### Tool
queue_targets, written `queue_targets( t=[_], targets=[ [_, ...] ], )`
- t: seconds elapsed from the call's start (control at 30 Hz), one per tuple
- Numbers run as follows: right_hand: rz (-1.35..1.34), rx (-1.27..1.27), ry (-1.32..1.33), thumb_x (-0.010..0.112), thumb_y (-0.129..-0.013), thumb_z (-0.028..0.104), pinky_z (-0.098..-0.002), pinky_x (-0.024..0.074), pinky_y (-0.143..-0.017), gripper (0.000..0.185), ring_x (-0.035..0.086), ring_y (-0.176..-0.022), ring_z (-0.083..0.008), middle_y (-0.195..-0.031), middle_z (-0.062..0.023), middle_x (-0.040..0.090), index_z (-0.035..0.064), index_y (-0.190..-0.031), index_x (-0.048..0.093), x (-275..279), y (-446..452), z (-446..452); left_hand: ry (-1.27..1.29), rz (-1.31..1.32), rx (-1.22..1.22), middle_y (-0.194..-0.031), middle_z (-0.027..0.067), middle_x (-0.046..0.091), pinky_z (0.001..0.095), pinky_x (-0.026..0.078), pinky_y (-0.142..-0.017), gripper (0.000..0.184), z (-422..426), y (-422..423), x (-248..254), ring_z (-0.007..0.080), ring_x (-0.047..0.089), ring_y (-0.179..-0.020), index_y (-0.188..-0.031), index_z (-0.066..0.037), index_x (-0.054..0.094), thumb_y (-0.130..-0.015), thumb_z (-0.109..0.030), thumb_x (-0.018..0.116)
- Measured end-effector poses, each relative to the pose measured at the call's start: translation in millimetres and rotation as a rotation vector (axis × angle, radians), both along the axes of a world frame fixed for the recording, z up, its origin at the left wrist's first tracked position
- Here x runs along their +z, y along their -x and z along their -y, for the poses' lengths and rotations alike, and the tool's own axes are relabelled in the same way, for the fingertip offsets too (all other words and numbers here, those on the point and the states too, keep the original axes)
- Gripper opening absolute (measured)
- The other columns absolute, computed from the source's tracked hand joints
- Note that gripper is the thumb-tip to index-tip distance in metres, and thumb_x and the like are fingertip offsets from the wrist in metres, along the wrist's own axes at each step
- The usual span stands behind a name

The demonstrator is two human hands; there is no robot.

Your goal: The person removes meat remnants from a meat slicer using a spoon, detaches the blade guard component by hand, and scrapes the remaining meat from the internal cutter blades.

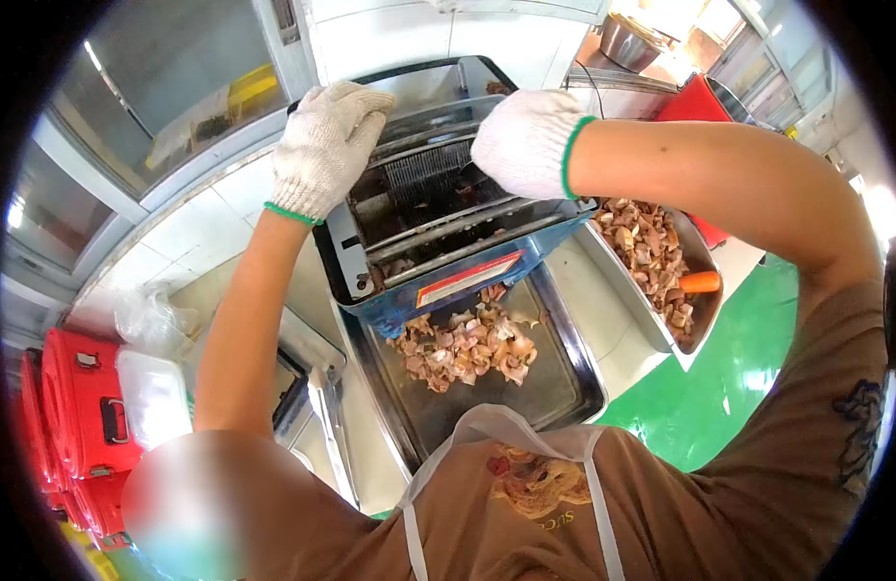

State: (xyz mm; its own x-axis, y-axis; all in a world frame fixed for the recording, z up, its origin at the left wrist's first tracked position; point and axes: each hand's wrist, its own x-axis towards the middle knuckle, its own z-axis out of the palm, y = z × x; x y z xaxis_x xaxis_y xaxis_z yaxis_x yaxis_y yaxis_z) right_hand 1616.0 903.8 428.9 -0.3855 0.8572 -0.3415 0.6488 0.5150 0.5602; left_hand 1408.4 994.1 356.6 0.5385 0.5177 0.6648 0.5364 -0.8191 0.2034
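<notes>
A blue-framed slicing machine stands over a metal tray, its top showing a row of dark thin blades. My left hand, in a white knitted glove with a green cuff, is at the machine's upper left edge, its fingers bent round something I cannot make out. At the upper right edge is my right hand, gloved the same way, with its fingers turned down and mostly hidden behind the hand. Cut pieces of pale brown meat lie in the tray below the machine's front.
To the right, a deep metal tray holds many meat pieces and an orange handle. Red cases and a clear plastic bag are at left. Long metal tools lie beside the central tray. A metal pot stands at the back.
</notes>
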Motion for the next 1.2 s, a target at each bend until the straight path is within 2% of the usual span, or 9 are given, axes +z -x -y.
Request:
queue_targets(
  t=[0.13,0.4,0.5,0.63,0.77,1.0,1.1,1.17,1.2],
  targets=[
    [-0.031,-0.046,0.064,0.062,-0.08,0.015,-0.0498,0.0589,-0.068,0.02,0.072,-0.077,-0.0369,-0.081,-0.0197,0.073,0.001,-0.083,0.076,-8,-4,-9,-0.001,-0.01,0.068,-0.111,0.0093,0.07,0.0427,0.05,-0.097,0.028,-10,-1,-21,0.0308,0.062,-0.11,-0.109,-0.01,0.074,-0.095,-0.027,0.056],
    [0.063,-0.064,0.006,0.061,-0.081,0.015,-0.051,0.0592,-0.069,0.022,0.073,-0.08,-0.0378,-0.085,-0.0219,0.073,-0.0007,-0.086,0.076,-30,3,-19,0.049,-0.051,0.09,-0.111,0.0077,0.071,0.0417,0.05,-0.099,0.028,-5,-2,-21,0.0289,0.063,-0.109,-0.112,-0.013,0.074,-0.095,-0.027,0.057],
    [0.009,-0.145,0.001,0.056,-0.085,0.014,-0.0491,0.0579,-0.071,0.021,0.072,-0.083,-0.0378,-0.085,-0.0208,0.071,0.0025,-0.088,0.073,-25,9,-13,0.06,-0.055,0.093,-0.112,0.0075,0.07,0.0421,0.051,-0.099,0.027,-4,-1,-20,0.0293,0.063,-0.11,-0.112,-0.013,0.074,-0.096,-0.027,0.056],
    [-0.098,-0.206,0.079,0.058,-0.08,0.016,-0.0479,0.0589,-0.074,0.026,0.072,-0.081,-0.0389,-0.086,-0.0244,0.072,-0.0034,-0.085,0.075,-30,-4,-22,0.063,-0.052,0.087,-0.113,0.0079,0.07,0.0425,0.05,-0.099,0.029,-8,-3,-21,0.0298,0.063,-0.111,-0.113,-0.014,0.073,-0.097,-0.029,0.054],
    [-0.052,-0.032,0.158,0.054,-0.087,0.019,-0.0504,0.0551,-0.075,0.025,0.068,-0.08,-0.0422,-0.081,-0.0241,0.068,0.0005,-0.082,0.07,-39,-20,-27,0.111,0.036,0.061,-0.114,0.009,0.069,0.0429,0.049,-0.099,0.033,-8,-2,-21,0.0304,0.062,-0.11,-0.116,-0.014,0.071,-0.099,-0.034,0.051],
    [-0.262,-0.21,0.124,0.053,-0.089,0.02,-0.0498,0.0552,-0.074,0.027,0.069,-0.078,-0.0393,-0.082,-0.0234,0.068,0.0,-0.082,0.07,-25,-8,-13,0.194,0.106,0.045,-0.121,0.0128,0.067,0.0446,0.047,-0.099,0.04,-14,-1,-22,0.0339,0.061,-0.111,-0.125,-0.013,0.067,-0.101,-0.04,0.048],
    [-0.552,-0.021,0.216,0.055,-0.09,0.022,-0.046,0.0564,-0.067,0.028,0.067,-0.069,-0.0339,-0.08,-0.0217,0.069,0.001,-0.081,0.071,-30,37,-33,0.231,0.264,0.039,-0.122,0.0172,0.066,0.045,0.048,-0.099,0.041,-17,-4,-26,0.0348,0.062,-0.111,-0.126,-0.012,0.066,-0.101,-0.04,0.049],
    [-0.655,0.026,0.311,0.057,-0.091,0.024,-0.0423,0.0575,-0.062,0.029,0.065,-0.062,-0.0301,-0.077,-0.0201,0.069,0.0024,-0.079,0.072,-7,94,-28,0.794,0.703,-0.222,-0.129,0.0126,0.064,0.0388,0.05,-0.099,0.05,-25,13,-19,0.0284,0.061,-0.115,-0.137,-0.008,0.057,-0.102,-0.042,0.05],
    [-0.524,0.104,0.204,0.056,-0.092,0.024,-0.0419,0.0578,-0.06,0.03,0.065,-0.06,-0.0287,-0.075,-0.0186,0.068,0.0028,-0.078,0.072,0,96,-27,0.86,0.934,-0.23,-0.13,0.0119,0.063,0.039,0.05,-0.1,0.054,-25,16,-18,0.0271,0.06,-0.116,-0.14,-0.006,0.053,-0.103,-0.044,0.05]
  ],
)
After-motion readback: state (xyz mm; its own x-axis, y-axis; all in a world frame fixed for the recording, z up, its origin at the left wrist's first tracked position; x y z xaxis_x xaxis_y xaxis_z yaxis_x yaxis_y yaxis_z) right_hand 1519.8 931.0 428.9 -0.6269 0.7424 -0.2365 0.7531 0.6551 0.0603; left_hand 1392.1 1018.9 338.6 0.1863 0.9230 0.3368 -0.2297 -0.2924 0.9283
